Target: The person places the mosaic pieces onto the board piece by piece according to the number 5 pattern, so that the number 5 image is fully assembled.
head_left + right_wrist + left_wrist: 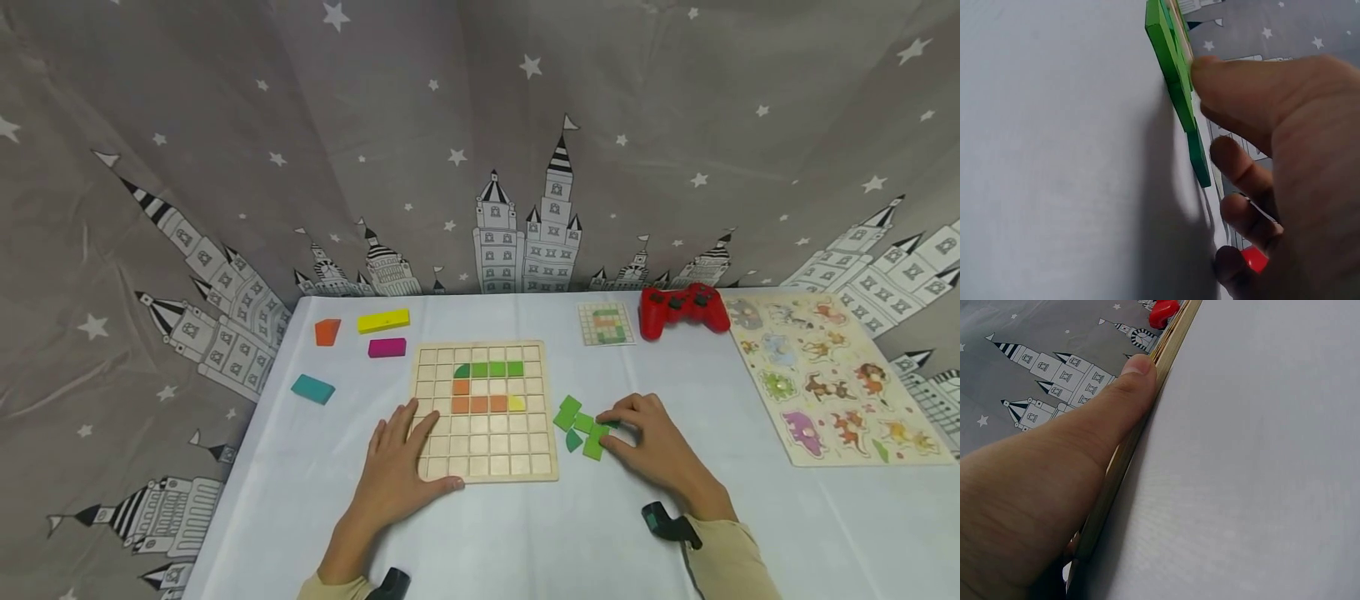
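A wooden grid board [487, 450] lies mid-table; it carries a row of green tiles [497, 369], some orange tiles [478, 404] and one yellow tile [517, 404]. My left hand [420, 442] rests flat on the board's near left corner with straight fingers; its thumb [1129, 387] lies along the board's edge [1107, 494]. Right of the board sits a cluster of loose green tiles [572, 414]. My right hand [609, 431] is over them, thumb and forefinger pinching one green tile [599, 432]. The right wrist view shows the thumb [1222, 75] against the green tiles [1175, 81].
A pattern card [606, 323] and a red gamepad [682, 308] lie at the back. An animal peg puzzle [825, 375] fills the right side. Orange [327, 332], yellow [383, 321], magenta [387, 347] and teal [312, 388] blocks lie at the left. A starred curtain hangs behind.
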{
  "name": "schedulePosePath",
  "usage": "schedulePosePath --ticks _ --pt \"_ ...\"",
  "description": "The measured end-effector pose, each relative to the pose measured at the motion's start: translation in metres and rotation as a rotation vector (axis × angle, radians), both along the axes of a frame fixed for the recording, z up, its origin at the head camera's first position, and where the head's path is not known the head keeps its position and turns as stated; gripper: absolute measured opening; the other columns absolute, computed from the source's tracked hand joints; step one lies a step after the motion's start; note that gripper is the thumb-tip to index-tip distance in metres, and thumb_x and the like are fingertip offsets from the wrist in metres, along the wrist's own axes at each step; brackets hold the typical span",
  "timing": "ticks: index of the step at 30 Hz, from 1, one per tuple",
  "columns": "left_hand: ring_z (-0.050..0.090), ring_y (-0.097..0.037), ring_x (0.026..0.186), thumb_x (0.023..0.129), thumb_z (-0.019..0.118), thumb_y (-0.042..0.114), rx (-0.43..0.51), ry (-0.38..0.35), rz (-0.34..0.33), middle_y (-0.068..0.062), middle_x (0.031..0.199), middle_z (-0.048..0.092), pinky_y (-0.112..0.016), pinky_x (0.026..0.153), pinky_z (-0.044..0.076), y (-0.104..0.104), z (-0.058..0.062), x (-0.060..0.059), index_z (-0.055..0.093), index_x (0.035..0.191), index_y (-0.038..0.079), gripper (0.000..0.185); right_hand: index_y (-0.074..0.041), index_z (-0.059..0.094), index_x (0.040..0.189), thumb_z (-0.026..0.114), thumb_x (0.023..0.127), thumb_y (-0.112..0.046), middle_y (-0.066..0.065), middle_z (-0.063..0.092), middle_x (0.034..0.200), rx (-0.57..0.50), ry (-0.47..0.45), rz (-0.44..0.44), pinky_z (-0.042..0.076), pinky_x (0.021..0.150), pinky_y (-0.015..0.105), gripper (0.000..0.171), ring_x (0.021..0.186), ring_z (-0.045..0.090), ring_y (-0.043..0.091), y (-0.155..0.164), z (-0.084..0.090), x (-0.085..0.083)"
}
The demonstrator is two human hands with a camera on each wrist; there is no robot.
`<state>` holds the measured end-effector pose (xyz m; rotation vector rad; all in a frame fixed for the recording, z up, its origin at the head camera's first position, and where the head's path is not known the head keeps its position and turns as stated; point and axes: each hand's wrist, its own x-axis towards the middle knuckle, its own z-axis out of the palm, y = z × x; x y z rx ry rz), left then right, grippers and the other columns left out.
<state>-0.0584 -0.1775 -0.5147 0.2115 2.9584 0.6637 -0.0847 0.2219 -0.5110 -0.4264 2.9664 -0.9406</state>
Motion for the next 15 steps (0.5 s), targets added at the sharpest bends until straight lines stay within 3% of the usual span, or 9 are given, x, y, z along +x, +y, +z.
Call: schedulePosePath --ticks 5,10,15 --pt "0.015 -0.037 0.158 0.066 0.075 0.08 -0.002 0.011 -0.003 -0.013 0.17 0.021 -0.06 0.127 0.012 -0.0005 -0.0004 0.0009 0.042 0.156 0.021 0.112 -0.026 0.079 0.109 0.085 0.084 -0.024 -0.003 0.063 0.109 -0.02 -0.005 0.021 0.047 0.089 0.042 0.026 0.103 0.044 0.016 -0.0004 -0.0013 0.001" --pt "0.018 -0.039 0.156 0.066 0.077 0.077 0.013 0.036 -0.002 -0.015 0.168 0.024 -0.062 0.126 0.013 0.0005 -0.0002 0.0011 0.045 0.154 0.019 0.111 -0.024 0.08 0.109 0.083 0.085 -0.026 -0.001 0.062 0.11 0.011 0.012 -0.026 0.048 0.087 0.04 0.024 0.103 0.045 0.016 -0.0034 -0.0045 0.0001" --pt "0.015 -0.039 0.157 0.066 0.076 0.078 0.015 0.012 -0.002 -0.015 0.169 0.021 -0.061 0.127 0.011 0.0015 0.0004 0.0005 0.043 0.156 0.019 0.113 -0.021 0.079 0.111 0.082 0.087 -0.025 0.001 0.061 0.112 0.026 0.018 -0.034 0.048 0.086 0.038 0.025 0.103 0.044 0.017 -0.003 -0.0055 -0.001"
